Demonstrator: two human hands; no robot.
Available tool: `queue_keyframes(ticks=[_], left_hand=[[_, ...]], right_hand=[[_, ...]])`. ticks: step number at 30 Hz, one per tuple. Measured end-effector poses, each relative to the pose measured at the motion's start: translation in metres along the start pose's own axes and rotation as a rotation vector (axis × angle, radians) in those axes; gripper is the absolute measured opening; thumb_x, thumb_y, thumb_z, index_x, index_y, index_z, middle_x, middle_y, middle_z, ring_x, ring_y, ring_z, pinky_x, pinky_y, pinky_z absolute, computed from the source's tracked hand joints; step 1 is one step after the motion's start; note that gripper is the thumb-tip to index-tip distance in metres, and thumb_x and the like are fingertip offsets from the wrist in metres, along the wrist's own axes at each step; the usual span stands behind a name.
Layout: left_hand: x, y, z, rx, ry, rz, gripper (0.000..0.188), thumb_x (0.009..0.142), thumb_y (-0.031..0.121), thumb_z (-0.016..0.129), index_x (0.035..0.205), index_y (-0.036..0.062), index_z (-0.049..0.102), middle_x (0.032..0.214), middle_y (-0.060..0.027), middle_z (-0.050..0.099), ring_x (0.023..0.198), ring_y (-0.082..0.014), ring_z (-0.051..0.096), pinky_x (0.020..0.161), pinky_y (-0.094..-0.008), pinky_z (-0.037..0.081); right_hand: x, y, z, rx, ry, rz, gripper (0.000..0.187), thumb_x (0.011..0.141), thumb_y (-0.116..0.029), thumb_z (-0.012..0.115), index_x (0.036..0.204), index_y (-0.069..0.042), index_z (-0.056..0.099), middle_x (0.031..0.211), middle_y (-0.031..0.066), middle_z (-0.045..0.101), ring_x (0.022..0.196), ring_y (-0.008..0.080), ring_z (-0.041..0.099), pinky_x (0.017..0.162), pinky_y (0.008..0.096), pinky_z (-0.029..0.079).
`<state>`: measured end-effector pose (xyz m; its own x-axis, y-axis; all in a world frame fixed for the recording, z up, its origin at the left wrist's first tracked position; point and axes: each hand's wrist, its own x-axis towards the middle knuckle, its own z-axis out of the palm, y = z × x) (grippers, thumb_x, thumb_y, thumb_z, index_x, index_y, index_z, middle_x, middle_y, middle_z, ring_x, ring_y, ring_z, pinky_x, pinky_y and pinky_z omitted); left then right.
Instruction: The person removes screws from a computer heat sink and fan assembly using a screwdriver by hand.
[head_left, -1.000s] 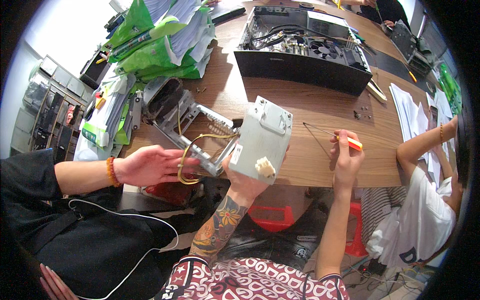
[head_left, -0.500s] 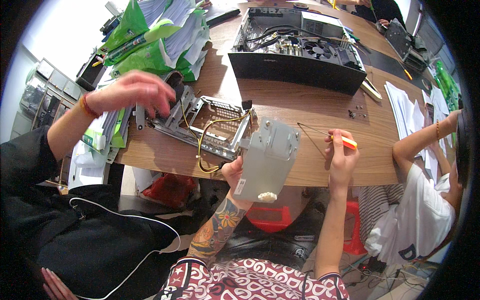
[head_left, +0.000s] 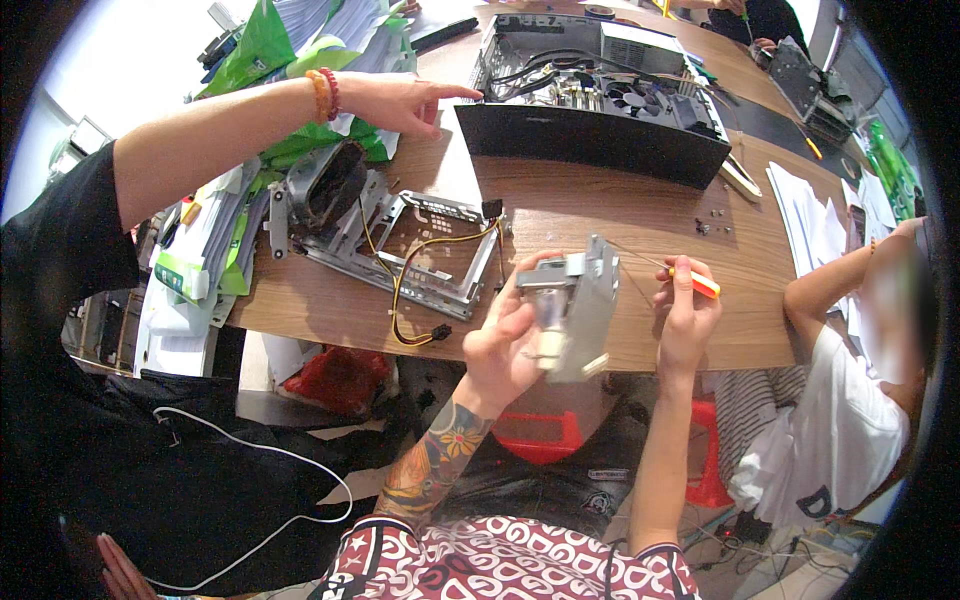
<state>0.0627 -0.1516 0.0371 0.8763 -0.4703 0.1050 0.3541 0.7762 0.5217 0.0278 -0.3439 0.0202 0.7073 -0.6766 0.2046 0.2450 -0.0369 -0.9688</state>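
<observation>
Two bare hands are at work at a wood-grain surface (head_left: 560,215) with computer parts spread beyond them. Judging by what lies apart, the work looks partway along: a grey metal unit (head_left: 592,312) is separate from the open metal frame (head_left: 362,279), a few screws (head_left: 700,228) lie loose, and the black plug on a yellow-and-black cable (head_left: 398,290) is unconnected. The black computer case (head_left: 590,140) is open, with a fan (head_left: 632,98) and dark cables inside, so those parts are not out. Whether the grey unit needs more done to it cannot be told.

The unit is between the two hands, nearer the left, raised above the near edge of the surface. The left hand (head_left: 503,348) grips it from its left side, thumb toward the viewer; the unit is tilted, edge-on and blurred, with a pale connector at its lower end. The right hand (head_left: 688,300) is closed around the orange and yellow handle of a screwdriver (head_left: 707,287), whose thin shaft points left and away, toward the unit's upper edge; whether the tip touches cannot be told.

The frame and cable lie left of the left hand and beyond it. The screws are beyond the right hand, slightly to its right. The case stands farther out, beyond both hands. Beyond the left hand and to its left, a co-worker's hand (head_left: 392,102) reaches in empty, index finger stretched to the case's nearest left corner.
</observation>
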Motion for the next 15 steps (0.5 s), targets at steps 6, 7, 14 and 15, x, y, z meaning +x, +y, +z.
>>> queue_keyframes(ticks=[6,7,14,15], left_hand=[[0.007,-0.010,-0.002,0.227,0.037,-0.078,0.056,0.091,0.011,0.063,0.142,-0.0011,0.042,0.130,-0.0141,0.053,0.116,-0.0205,0.056,0.099,-0.0335,0.044],[0.008,-0.012,-0.001,0.289,0.044,-0.078,0.056,0.092,0.010,0.063,0.142,-0.0012,0.042,0.133,-0.0153,0.051,0.116,-0.0192,0.056,0.097,-0.0331,0.045],[0.013,-0.024,0.004,0.626,0.115,0.076,0.050,0.095,0.012,0.058,0.143,0.0055,0.043,0.120,-0.0079,0.056,0.095,-0.0081,0.053,0.079,-0.0229,0.046],[0.014,-0.024,0.003,0.626,0.112,0.074,0.050,0.095,0.012,0.058,0.143,0.0055,0.043,0.120,-0.0079,0.056,0.095,-0.0081,0.053,0.079,-0.0229,0.046]], right_hand=[[0.005,0.004,-0.001,0.064,0.106,-0.022,0.024,0.101,-0.027,0.057,0.101,-0.005,0.066,0.081,0.0032,0.064,0.061,0.0047,0.053,0.052,0.0202,0.042],[0.006,0.005,-0.002,0.059,0.098,-0.021,0.025,0.101,-0.028,0.057,0.101,-0.005,0.066,0.082,0.0032,0.064,0.062,0.0049,0.054,0.052,0.0202,0.042],[0.002,-0.002,0.003,-0.017,-0.120,0.029,0.027,0.101,-0.028,0.059,0.109,-0.004,0.066,0.091,0.0043,0.069,0.077,0.0086,0.063,0.063,0.0222,0.049],[0.002,-0.003,0.004,-0.018,-0.116,0.028,0.027,0.101,-0.028,0.059,0.109,-0.004,0.066,0.091,0.0043,0.069,0.077,0.0086,0.063,0.063,0.0222,0.049]])
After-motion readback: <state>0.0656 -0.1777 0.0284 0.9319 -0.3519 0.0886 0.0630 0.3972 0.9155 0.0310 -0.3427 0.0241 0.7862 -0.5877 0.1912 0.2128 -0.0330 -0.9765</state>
